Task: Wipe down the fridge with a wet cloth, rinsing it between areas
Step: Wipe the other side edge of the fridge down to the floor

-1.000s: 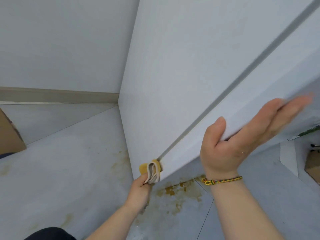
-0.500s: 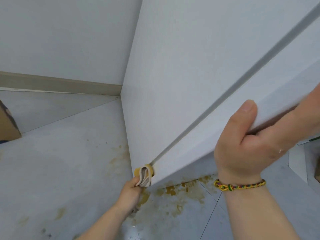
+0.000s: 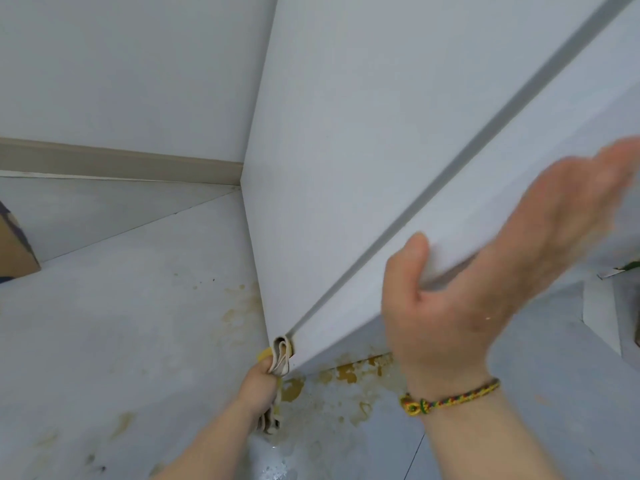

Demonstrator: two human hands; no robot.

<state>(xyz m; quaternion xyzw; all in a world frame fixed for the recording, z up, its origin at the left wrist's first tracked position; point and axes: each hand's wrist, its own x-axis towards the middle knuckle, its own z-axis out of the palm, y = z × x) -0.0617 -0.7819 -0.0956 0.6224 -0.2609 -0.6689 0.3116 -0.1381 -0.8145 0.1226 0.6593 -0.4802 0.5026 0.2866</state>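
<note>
The white fridge [image 3: 346,168] fills the upper right, seen from above along its left side, with a grey gap between body and door running diagonally. My left hand [image 3: 259,382] grips a folded beige and yellow cloth [image 3: 281,353] pressed against the bottom corner of the fridge, where that gap ends. My right hand [image 3: 491,271], with a braided bracelet on the wrist, is spread open and blurred at the lower edge of the door, thumb on the door's side face, fingers under it.
The pale floor [image 3: 121,341] has yellow-brown stains under and beside the fridge and wet drops near my left forearm. A brown cardboard box [image 3: 14,247] stands at the far left. A beige skirting board [image 3: 121,164] runs along the back wall.
My right hand, curled around the door's lower edge half a second ago, has spread open. My left hand with the cloth stays at the fridge's bottom corner.
</note>
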